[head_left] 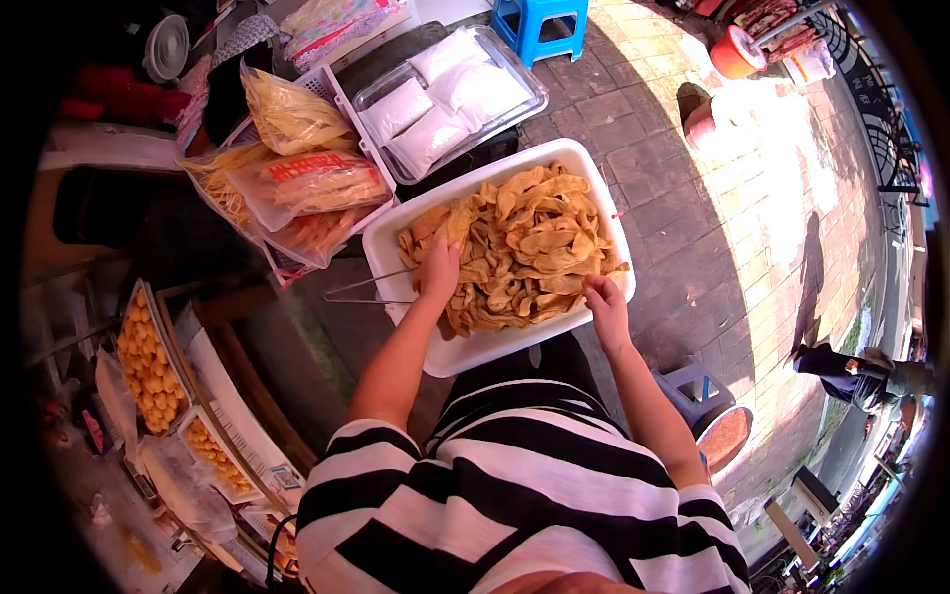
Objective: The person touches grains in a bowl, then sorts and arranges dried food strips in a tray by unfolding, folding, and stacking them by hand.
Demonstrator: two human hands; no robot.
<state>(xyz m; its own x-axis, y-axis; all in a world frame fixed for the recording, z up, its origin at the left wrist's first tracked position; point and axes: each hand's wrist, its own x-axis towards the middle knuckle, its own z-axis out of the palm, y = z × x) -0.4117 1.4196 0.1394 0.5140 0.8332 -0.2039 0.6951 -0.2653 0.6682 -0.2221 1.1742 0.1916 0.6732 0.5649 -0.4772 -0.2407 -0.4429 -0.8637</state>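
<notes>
A white plastic tub [381,238] in front of me is heaped with brown, flat, curled food pieces [539,238]; their exact kind I cannot make out. My left hand [438,269] is at the left side of the heap, its fingers closed on one of the pieces and partly hidden by it. Metal tongs [368,285] stick out over the tub's left rim beside that hand. At the right edge of the heap, my right hand [608,305] has thumb and fingers pinched together on a piece near the rim.
Beyond the tub stand a clear tray [539,97] with several white packets and a basket [348,109] of bagged yellow strips. A blue stool [542,30] is behind. Trays of round yellow food [153,366] lie left. A grey stool [693,391] stands right; farther off, a person [841,376].
</notes>
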